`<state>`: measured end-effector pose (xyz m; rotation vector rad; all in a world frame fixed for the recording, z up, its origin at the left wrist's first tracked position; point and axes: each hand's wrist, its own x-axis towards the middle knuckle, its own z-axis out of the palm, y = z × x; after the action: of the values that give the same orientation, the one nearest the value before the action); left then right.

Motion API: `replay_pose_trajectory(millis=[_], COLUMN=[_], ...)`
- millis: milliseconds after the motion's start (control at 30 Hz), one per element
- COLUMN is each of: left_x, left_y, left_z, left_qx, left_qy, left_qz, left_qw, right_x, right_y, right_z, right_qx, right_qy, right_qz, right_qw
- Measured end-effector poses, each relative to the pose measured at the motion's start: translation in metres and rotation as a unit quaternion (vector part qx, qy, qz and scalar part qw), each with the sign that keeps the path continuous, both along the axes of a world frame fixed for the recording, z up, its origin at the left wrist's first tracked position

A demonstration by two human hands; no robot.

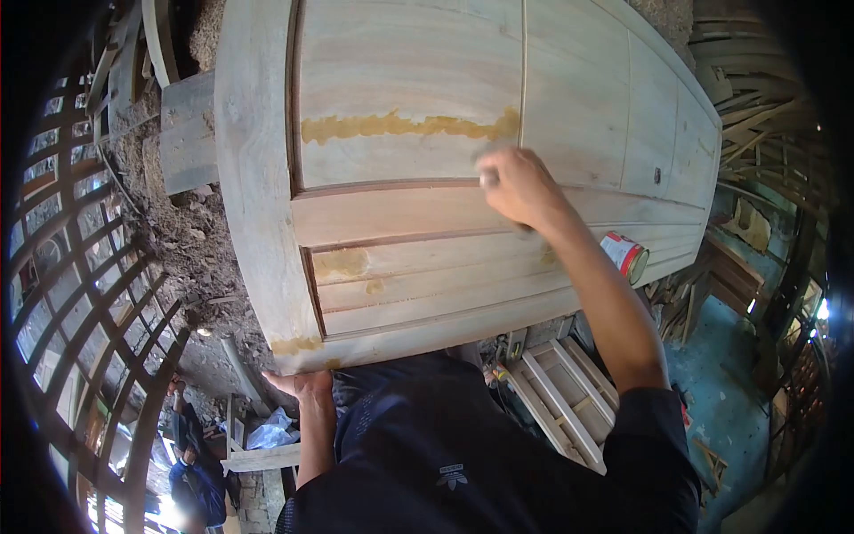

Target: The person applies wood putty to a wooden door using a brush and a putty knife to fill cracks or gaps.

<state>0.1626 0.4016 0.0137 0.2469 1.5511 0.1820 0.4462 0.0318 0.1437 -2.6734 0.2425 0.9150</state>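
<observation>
A large pale wooden door panel [409, 80] lies in front of me. A streak of yellow-brown filler [391, 125] runs across its upper panel, with smaller patches on the lower panel and the near corner. My right hand [518, 185] is curled round a tool, partly blurred and mostly hidden by the fingers, at the right end of the streak. My left hand [302, 384] is at the door's near left edge, palm up, fingers stretched out and apart, holding nothing. A red and white tin [624, 257] stands on the door, right of my right forearm.
A bamboo lattice [89, 294] curves along the left side. At the lower left is another person [196, 485] in dark clothing. Wooden frames [565, 392] lie below the door's near edge. Wood pieces are stacked at the far right.
</observation>
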Motion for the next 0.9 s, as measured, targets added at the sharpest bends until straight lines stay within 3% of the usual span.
replay_pose_trajectory(millis=[33, 100, 167, 200, 267, 300, 367, 433, 500, 533, 600, 700, 733, 833, 900], left_x=[-0.001, -0.005, -0.007, -0.007, 0.002, 0.001, -0.002, 0.000, 0.002, 0.003, 0.000, -0.005, -0.006, -0.008, -0.010], left_y=[-0.001, 0.000, 0.000, 0.001, -0.001, -0.002, -0.001, -0.002, -0.003, -0.001, -0.001, -0.001, 0.000, 0.000, 0.001], left_z=[0.003, 0.005, -0.001, -0.002, 0.005, 0.009, 0.010, 0.009, 0.010, 0.010, 0.012, 0.004, 0.003, 0.001, 0.001], left_qx=[-0.006, -0.012, 0.020, 0.020, 0.008, -0.005, -0.005, -0.006, -0.004, -0.004, -0.022, -0.005, -0.007, -0.004, -0.007], left_qy=[0.002, 0.010, 0.018, 0.036, 0.022, 0.016, 0.017, 0.011, 0.010, 0.009, 0.013, -0.005, -0.005, 0.022, 0.000], left_qz=[0.000, -0.001, -0.025, -0.026, -0.013, -0.002, -0.006, -0.005, -0.012, -0.013, 0.001, -0.001, -0.001, -0.014, -0.008], left_qw=[1.000, 1.000, 0.999, 0.999, 1.000, 1.000, 1.000, 1.000, 1.000, 1.000, 1.000, 1.000, 1.000, 1.000, 1.000], right_x=[-0.002, 0.002, 0.006, 0.001, -0.004, -0.004, -0.002, 0.004, 0.003, 0.003, 0.006, 0.037, 0.047, 0.060, 0.039], right_y=[0.004, 0.000, 0.001, 0.002, 0.016, 0.013, -0.004, -0.018, -0.037, -0.042, -0.050, -0.035, -0.035, -0.016, -0.002], right_z=[0.001, -0.010, -0.025, -0.025, -0.014, -0.017, -0.023, -0.043, -0.070, -0.063, -0.043, 0.001, -0.008, -0.035, -0.034], right_qx=[0.008, -0.018, -0.041, -0.039, -0.016, -0.014, 0.060, 0.046, 0.040, 0.040, -0.018, -0.054, -0.022, 0.015, -0.044], right_qy=[0.073, 0.043, -0.139, -0.139, 0.021, 0.022, -0.181, -0.229, -0.267, -0.267, -0.140, -0.042, -0.105, -0.113, -0.071], right_qz=[0.043, 0.097, 0.041, 0.042, 0.119, 0.120, 0.152, 0.166, 0.251, 0.249, 0.254, 0.217, 0.224, 0.187, 0.207], right_qw=[0.996, 0.994, 0.989, 0.989, 0.993, 0.992, 0.970, 0.958, 0.930, 0.930, 0.957, 0.974, 0.969, 0.976, 0.975])
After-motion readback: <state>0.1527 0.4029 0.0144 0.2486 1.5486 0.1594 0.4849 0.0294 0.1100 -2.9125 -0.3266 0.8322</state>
